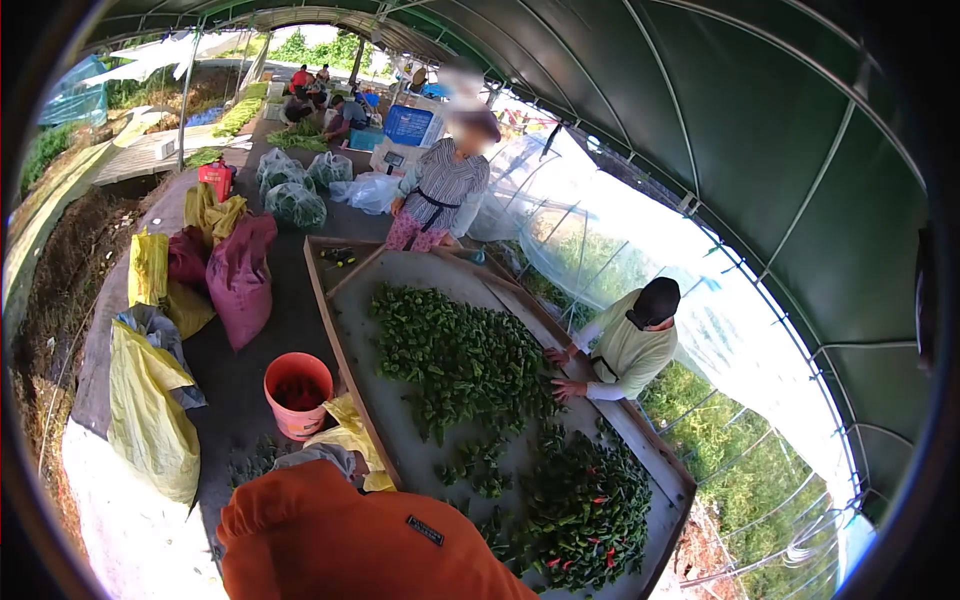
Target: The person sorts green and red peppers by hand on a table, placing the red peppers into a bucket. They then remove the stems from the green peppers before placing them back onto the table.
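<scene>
Neither of my hands shows. Orange clothing [370, 535] with a small dark label fills the bottom of the view and hides what is below it. Just beyond it is a wood-edged sorting table [420, 480] with green peppers in two main heaps. The larger heap [460, 350] is at the middle; the nearer heap [590, 510] has a few red peppers in it. Left of the table stands an orange-red bucket [300, 372] with dark red contents. A crumpled yellow sack [350, 435] lies between bucket and table, beside grey material I cannot identify.
A co-worker in pale green [640, 345] leans over the right edge, both hands at the peppers. Another person [445, 180] stands at the far end. Yellow sacks [150, 410] and a pink sack [240, 280] line the left. Filled plastic bags [295, 205] lie farther back.
</scene>
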A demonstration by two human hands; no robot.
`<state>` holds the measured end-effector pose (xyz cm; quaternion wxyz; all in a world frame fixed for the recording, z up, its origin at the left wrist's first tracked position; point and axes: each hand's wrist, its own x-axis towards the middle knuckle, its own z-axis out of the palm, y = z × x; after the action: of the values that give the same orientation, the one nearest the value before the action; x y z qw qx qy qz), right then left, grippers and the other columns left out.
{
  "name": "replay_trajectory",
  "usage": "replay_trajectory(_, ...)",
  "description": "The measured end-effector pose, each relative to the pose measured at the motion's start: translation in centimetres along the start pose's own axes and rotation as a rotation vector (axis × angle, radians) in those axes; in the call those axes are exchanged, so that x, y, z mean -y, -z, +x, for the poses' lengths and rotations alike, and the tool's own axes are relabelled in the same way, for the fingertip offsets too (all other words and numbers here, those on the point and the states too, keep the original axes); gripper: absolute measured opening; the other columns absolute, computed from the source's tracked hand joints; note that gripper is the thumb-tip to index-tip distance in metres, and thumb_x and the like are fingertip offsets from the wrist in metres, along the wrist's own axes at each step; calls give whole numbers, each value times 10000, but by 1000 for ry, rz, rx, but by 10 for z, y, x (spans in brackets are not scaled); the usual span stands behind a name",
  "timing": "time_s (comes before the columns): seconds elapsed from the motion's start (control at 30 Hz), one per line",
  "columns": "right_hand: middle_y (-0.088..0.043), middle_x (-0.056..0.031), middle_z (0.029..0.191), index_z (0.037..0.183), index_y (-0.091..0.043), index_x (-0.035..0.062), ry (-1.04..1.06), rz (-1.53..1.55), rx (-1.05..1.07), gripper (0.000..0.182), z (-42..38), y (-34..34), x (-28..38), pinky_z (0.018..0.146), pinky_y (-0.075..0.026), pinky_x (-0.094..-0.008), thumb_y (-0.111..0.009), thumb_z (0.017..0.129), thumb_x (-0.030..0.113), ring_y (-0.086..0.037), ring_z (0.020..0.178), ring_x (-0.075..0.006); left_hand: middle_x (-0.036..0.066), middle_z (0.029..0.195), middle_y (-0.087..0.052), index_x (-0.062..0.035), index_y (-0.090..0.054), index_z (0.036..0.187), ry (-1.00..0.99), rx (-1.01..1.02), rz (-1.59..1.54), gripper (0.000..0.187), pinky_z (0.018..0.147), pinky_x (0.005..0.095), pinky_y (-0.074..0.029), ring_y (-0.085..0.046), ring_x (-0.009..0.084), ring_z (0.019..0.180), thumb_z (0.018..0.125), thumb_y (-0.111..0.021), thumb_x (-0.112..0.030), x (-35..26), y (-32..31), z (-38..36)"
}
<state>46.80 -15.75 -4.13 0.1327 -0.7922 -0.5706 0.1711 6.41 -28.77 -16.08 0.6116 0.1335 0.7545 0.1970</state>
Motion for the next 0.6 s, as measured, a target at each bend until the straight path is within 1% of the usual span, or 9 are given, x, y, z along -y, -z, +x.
replay_trajectory(0.2,-668,-196,829,828,-661,56,-13,12,30,320,-3,-1,-3,704,-488,-474,-543,821,353,-634,786,-402,136,981,-612,-57,-574,1101,-28,26,71,278,657,466,-568,-641,293,757,890,-574,-238,-34,16,6)
replay_trajectory(0.33,-668,-203,841,842,-662,52,-16,15,59,329,-11,-2,-17,709,-488,-474,-536,827,355,-633,796,-406,128,1001,-609,-66,-578,1116,-141,-7,71,297,673,465,-569,-642,289,785,884,-590,-250,-104,44,21)
replay_trajectory(0.4,-667,-206,847,849,-662,50,-10,18,82,333,-16,-3,-30,711,-488,-474,-533,830,356,-632,801,-409,91,983,-610,-65,-601,1066,-249,-84,21,277,672,452,-570,-640,252,792,851,-625,-237,-138,62,11)
replay_trajectory(0.43,-667,-208,850,852,-663,49,-2,25,100,336,-17,-3,-37,713,-488,-474,-531,831,357,-632,803,-410,92,909,-611,-59,-610,990,-368,-40,-8,213,657,445,-575,-640,238,758,837,-625,-206,-158,79,-3)
replay_trajectory(0.5,-667,-211,855,859,-663,47,25,50,145,340,-18,-7,-53,715,-488,-474,-528,834,358,-632,808,-412,22,729,-530,-94,-580,886,-474,-26,-298,62,513,381,-493,-615,206,663,842,-595,-135,-202,106,-34)
replay_trajectory(0.53,-667,-213,858,862,-663,45,55,88,178,343,-18,-10,-65,716,-488,-474,-526,836,359,-631,811,-414,-12,640,-489,-112,-565,834,-529,-9,-439,22,441,349,-452,-603,190,615,845,-581,-99,-224,120,-49)
replay_trajectory(0.57,-667,-215,861,866,-663,44,65,114,217,345,-16,-14,-77,718,-488,-474,-525,837,359,-631,813,-415,-7,668,-494,-126,-541,905,-610,-123,-504,68,454,301,-444,-559,131,575,854,-584,-114,-247,129,-79)
replay_trajectory(0.6,-667,-216,864,869,-663,43,55,128,256,347,-14,-18,-84,719,-488,-475,-523,839,360,-631,816,-416,-1,707,-508,-130,-528,978,-628,-289,-534,124,464,299,-451,-536,113,567,870,-588,-140,-267,139,-97)
